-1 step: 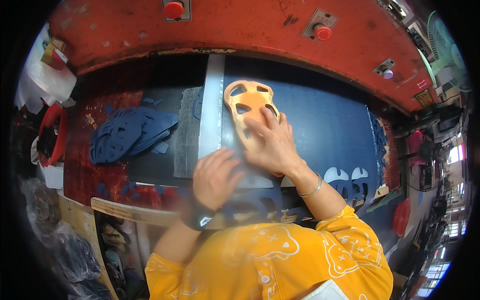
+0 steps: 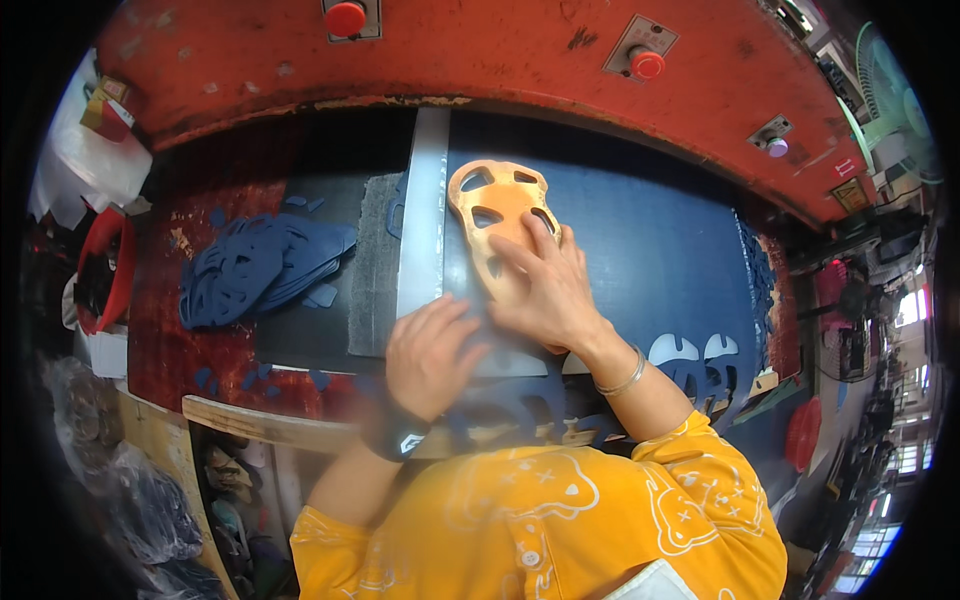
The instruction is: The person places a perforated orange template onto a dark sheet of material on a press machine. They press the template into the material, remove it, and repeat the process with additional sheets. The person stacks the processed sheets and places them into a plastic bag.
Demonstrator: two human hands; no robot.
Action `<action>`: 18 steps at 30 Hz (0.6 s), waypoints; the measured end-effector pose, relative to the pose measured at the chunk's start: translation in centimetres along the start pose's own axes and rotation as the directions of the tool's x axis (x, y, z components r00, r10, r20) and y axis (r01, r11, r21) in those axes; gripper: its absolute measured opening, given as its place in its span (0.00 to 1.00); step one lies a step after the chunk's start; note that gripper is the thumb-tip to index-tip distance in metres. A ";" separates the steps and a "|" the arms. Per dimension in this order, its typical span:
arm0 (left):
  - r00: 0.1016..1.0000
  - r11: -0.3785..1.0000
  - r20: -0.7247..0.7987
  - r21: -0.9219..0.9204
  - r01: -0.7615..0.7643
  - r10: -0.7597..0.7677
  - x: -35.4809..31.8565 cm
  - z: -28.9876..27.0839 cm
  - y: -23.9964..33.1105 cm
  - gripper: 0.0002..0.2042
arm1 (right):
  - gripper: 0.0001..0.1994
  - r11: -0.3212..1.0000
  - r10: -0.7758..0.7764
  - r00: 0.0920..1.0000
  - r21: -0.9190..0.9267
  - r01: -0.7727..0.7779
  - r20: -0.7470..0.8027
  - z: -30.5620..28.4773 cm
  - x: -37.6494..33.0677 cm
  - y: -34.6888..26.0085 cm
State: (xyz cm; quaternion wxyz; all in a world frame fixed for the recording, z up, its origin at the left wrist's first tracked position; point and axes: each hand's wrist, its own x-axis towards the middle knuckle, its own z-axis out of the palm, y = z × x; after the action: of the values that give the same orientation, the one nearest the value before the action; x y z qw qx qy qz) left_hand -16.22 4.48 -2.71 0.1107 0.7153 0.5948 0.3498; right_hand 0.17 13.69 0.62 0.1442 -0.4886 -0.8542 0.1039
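A yellow-orange, sole-shaped cutting die [image 2: 503, 214] with several cut-out openings lies on a dark blue sheet [image 2: 640, 240]. Over the die's near end, my right hand [image 2: 550, 285] grips it, its fingers reaching onto the top face and right edge. My left hand [image 2: 432, 355] hovers just to the left and nearer to me, fingers apart and a little blurred, with nothing visible in it. Below the hands, the sheet's near edge shows curved cut-outs, with pale surface behind them. Part of the die's near end is hidden under my right hand.
A pile of blue cut sole pieces [image 2: 250, 262] sits at the left, with small scraps around it. Across the back runs a red machine beam [image 2: 500, 55] with red push buttons [image 2: 647, 65]. A wooden rail [image 2: 270, 424] edges the front. A red basin [image 2: 100, 270] stands far left.
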 end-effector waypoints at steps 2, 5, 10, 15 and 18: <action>0.997 0.998 -0.051 -0.018 -0.066 0.065 -0.5 0.5 -0.7 0.15 | 0.35 1.000 -0.030 0.998 -0.002 0.030 -0.047 0.6 0.1 0.6; 0.999 0.999 -0.015 0.034 -0.036 0.036 -1.4 1.2 -3.2 0.14 | 0.34 0.994 -0.104 0.986 -0.030 0.101 -0.129 1.9 1.1 1.4; 0.995 0.986 -0.015 -0.139 -0.097 0.096 -5.7 -1.6 -2.0 0.15 | 0.29 0.941 -0.086 0.994 0.322 0.105 -0.075 1.5 -2.4 -5.1; 0.984 0.945 -0.129 -0.286 -0.156 0.123 -9.1 -2.4 4.3 0.18 | 0.32 0.983 -0.163 0.976 0.057 0.172 -0.143 -4.0 -9.0 -7.6; 0.967 0.946 -0.212 -0.257 -0.195 0.141 -9.5 -1.3 4.1 0.19 | 0.40 1.000 -0.011 0.999 -0.020 0.011 -0.034 -4.0 -9.9 -5.1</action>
State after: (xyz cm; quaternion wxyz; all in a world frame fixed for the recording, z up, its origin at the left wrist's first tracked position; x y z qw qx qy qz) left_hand -14.30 -5.81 -2.90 0.1216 0.7043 0.4846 0.5043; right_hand 2.21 2.75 4.59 0.1545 -0.4869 -0.8553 0.0865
